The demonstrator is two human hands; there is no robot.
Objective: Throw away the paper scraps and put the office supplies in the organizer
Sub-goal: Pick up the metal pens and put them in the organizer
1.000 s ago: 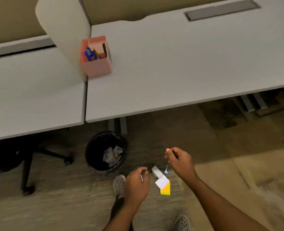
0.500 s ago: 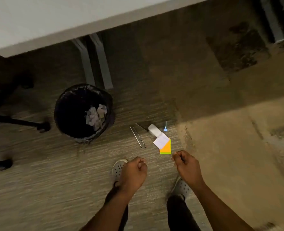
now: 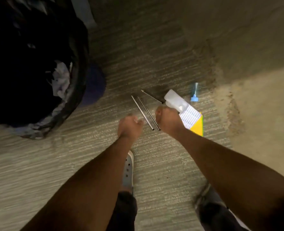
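Observation:
Office supplies lie on the carpet: two thin metal rods (image 3: 145,113) side by side, a dark pencil (image 3: 152,97), a white eraser-like block (image 3: 175,100), a lined white note (image 3: 191,116) on a yellow sticky pad (image 3: 198,128), and a blue push pin (image 3: 194,95). My left hand (image 3: 129,126) hovers just left of the rods, fingers curled, nothing in it. My right hand (image 3: 168,121) is curled too, just right of the rods and partly over the white block and note; I see nothing held. The black trash bin (image 3: 78,90) at left holds crumpled paper scraps (image 3: 61,80).
My pale shoe (image 3: 128,170) stands below the hands, and the other foot (image 3: 204,192) is at the lower right. A desk leg (image 3: 84,12) rises at the top left behind the bin. Carpet stretches to the right of the supplies.
The view has dropped from the desk and pink organizer down close to the floor. Both hands have come down to either side of the metal rods.

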